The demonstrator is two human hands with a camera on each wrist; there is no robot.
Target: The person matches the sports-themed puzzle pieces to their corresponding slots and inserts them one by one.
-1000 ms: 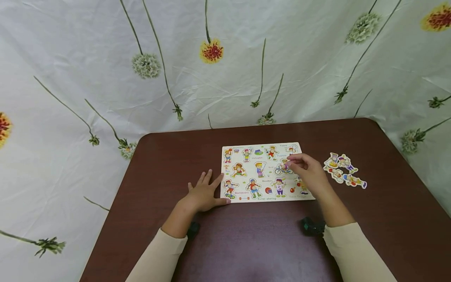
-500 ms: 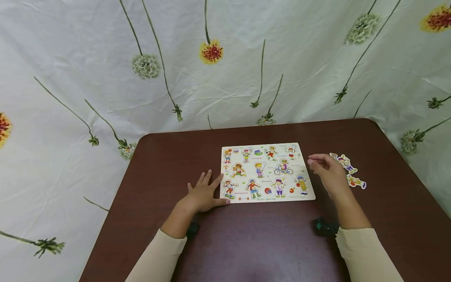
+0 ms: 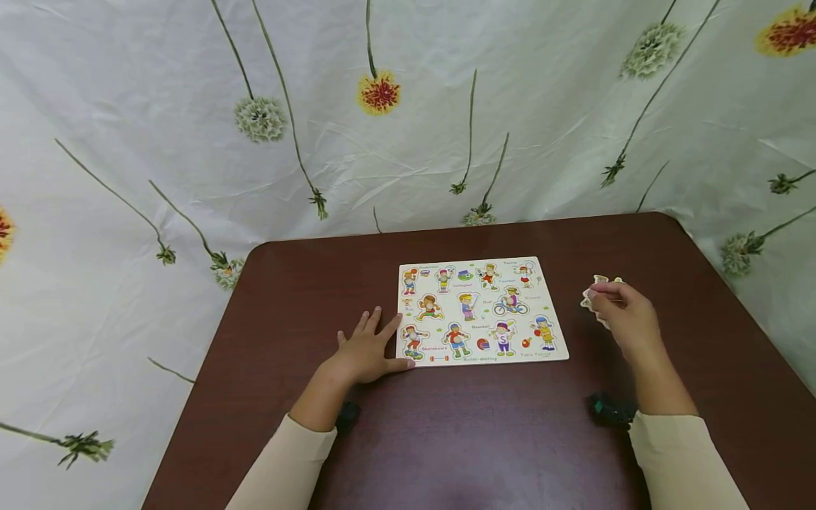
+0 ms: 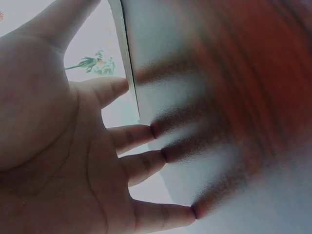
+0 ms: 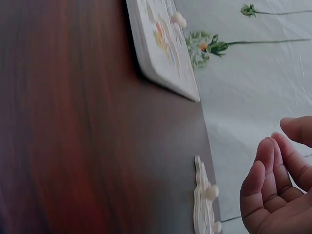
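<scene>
A white wooden knob puzzle board (image 3: 449,312) printed with children playing sports lies on the table; its figures show all over it in the head view. My left hand (image 3: 366,354) rests spread at the board's left edge, thumb on the near corner. In the left wrist view its fingertips (image 4: 158,156) press down on the tabletop. Right of the board, my right hand (image 3: 631,319) hovers over loose puzzle pieces (image 3: 585,301), hiding most of them. The right wrist view shows these pieces (image 5: 201,207) with round knobs, and a gap between thumb and bent fingers (image 5: 265,156), nothing held.
The dark brown table (image 3: 306,283) has rounded far corners. Behind it hangs a white cloth (image 3: 408,156) with dandelion prints. Dark wrist devices sit under both wrists, the right one (image 3: 608,409) more visible.
My right hand has moved right, from the bicycle figure on the board to the loose pieces. The left hand stays at the board's left edge.
</scene>
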